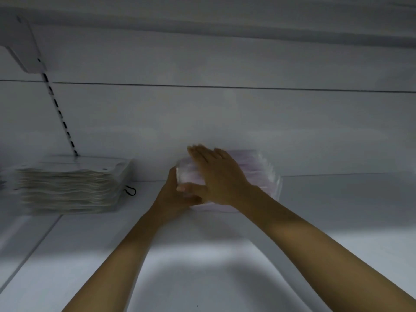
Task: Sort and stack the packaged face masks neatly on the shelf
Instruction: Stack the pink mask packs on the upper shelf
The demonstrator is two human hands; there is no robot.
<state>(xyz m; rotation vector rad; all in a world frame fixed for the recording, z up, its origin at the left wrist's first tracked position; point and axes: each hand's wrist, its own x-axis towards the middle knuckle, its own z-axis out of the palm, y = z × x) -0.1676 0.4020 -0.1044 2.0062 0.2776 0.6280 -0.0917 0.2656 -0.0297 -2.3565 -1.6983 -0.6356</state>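
The left grip [174, 197] clamps the left end of the pink clear-wrapped mask stack [258, 167]; the right grip [216, 174] lies flat on top, fingers [199, 155] straight. A beige mask pile [67, 188] sits well left on the white shelf [337, 210].

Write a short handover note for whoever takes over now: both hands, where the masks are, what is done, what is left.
Left hand grips the left end of the pink mask stack.
Right hand presses flat on its top.
That stack sits on the shelf; a pale mask stack stands apart, to its left.
Done: two stacks formed.
Left: square up the pink one, then let go.
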